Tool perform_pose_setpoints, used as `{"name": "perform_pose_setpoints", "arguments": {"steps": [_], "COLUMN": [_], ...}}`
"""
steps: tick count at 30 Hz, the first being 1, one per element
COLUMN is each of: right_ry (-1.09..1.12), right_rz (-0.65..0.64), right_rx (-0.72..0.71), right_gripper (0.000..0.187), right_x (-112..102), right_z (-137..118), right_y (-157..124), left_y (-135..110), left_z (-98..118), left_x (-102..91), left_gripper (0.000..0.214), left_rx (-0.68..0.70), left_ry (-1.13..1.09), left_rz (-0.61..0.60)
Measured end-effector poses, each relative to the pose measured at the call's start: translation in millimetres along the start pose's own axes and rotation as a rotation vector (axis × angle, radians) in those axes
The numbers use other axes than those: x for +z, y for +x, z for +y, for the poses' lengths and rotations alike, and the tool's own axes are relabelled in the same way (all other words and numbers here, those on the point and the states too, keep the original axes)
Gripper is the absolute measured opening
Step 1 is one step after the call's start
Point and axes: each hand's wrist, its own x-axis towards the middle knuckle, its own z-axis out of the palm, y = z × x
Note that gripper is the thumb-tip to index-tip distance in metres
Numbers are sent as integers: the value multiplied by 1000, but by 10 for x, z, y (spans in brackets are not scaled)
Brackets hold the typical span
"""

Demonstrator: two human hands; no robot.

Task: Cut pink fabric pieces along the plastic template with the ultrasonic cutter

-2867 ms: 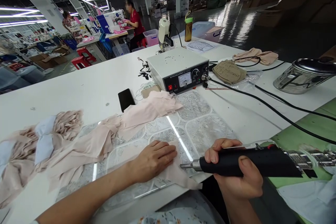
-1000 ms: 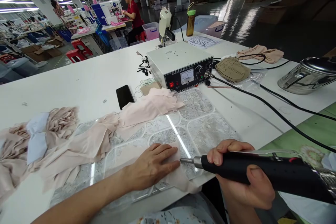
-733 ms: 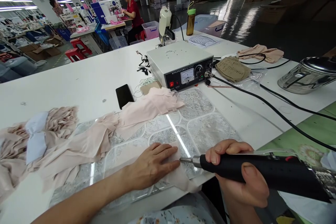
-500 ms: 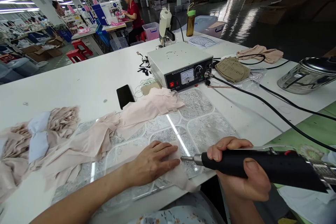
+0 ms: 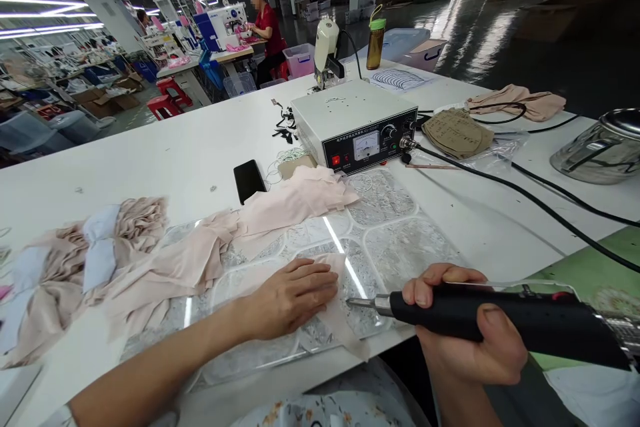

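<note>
My left hand [image 5: 300,293] lies flat, fingers stretched out, on a thin pale pink piece of fabric [image 5: 343,332] on a patterned mat [image 5: 410,240]. The fabric drapes over the mat's front edge; part of it is hidden under my palm. My right hand [image 5: 465,327] grips a black ultrasonic welding handpiece [image 5: 450,312]. Its metal tip points left, close to the fabric's right edge; whether it touches is unclear. A row of pale pink fabric pieces [image 5: 300,197] lies behind my left hand.
A grey control box [image 5: 370,147] with a red switch stands at the back, its black cable [image 5: 500,183] running right. A phone [image 5: 249,181], bundled fabric [image 5: 137,223], brown pads [image 5: 457,133] and a steel pot [image 5: 597,150] are on the table. A person in red [image 5: 269,27] sits beyond.
My left hand has drawn slightly back from the tip, leaving a wider gap between fingers and handpiece. The view has shifted a little to the left.
</note>
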Motion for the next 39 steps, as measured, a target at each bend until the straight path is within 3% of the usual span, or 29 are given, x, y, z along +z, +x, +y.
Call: {"name": "perform_pose_setpoints", "arguments": {"steps": [8, 28, 39], "right_ry": [0, 4, -48], "right_rz": [-69, -102, -49], "right_rx": [44, 69, -14], "right_gripper": [23, 22, 22], "right_x": [41, 83, 55], "right_z": [46, -2, -12], "right_y": [-30, -100, -40], "left_y": [-102, -120, -140], "left_z": [90, 82, 80], "left_x": [100, 150, 172], "left_gripper": [32, 33, 33], "left_rx": [-125, -91, -92], "left_ry": [-64, -74, -72], "left_rz": [29, -5, -25]}}
